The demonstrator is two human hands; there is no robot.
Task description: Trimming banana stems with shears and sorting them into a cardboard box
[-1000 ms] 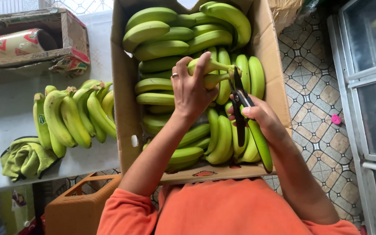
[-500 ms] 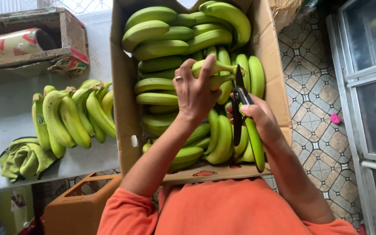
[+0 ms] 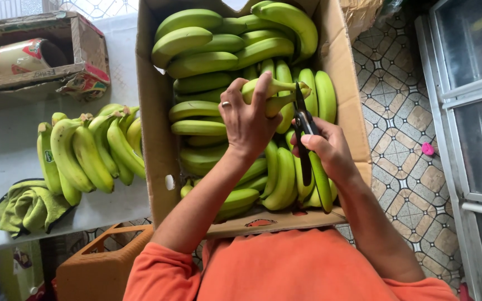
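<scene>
Head view: we look straight down on a cardboard box packed with green bananas, both our hands inside it.
Left hand: our left hand is clenched around the stem end of a banana cluster, lifting its crown clear of the fruit below.
Right hand: our right hand grasps a pair of black shears, fingers wrapped round the handles, blades pointing away from us toward the crown.
Blades: we judge them closed or nearly so; the tip sits against the crown, just beside our left fingertips.
Where the cluster lies: directly ahead of the right fingers and under the left ones, near the middle of the box.
Long axis: the held stem runs across, from the left fingers out toward the right; the shears run roughly at right angles to it.
Nearer hand: the left already holds the cluster; the right reaches it only through the blades.
Beyond the left hand: a loose bunch of bananas on a pale table, a green cloth beside it.
</scene>
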